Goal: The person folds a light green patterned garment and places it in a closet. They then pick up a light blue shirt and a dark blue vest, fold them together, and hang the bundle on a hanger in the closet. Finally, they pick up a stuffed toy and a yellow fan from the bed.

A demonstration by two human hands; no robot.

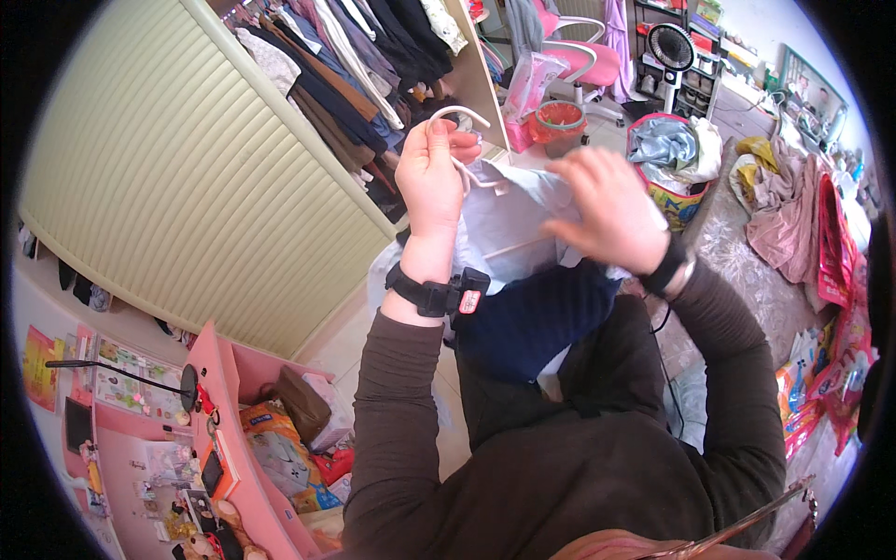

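Observation:
My left hand [430, 175] grips a white clothes hanger [458, 112] just below its hook. From the hanger hangs a light blue garment [511, 217], probably a shirt, its neck opening facing up. A thin pale bar, likely the hanger's lower rail, shows inside the cloth. My right hand [605, 210] is blurred at the garment's right shoulder, thumb apart from the fingers; whether it pinches the cloth I cannot tell. Below, a dark navy knitted-looking cloth [535, 315] lies over my lap, partly under the light blue one.
Ahead is an open wardrobe with hanging clothes [350, 70], beside a ribbed cream door [210, 182]. A waste bin [560, 126], a fan [670, 49] and a laundry basket [675, 196] stand beyond. Clothes lie on the bed [728, 266] at right; a pink desk [266, 483] is at left.

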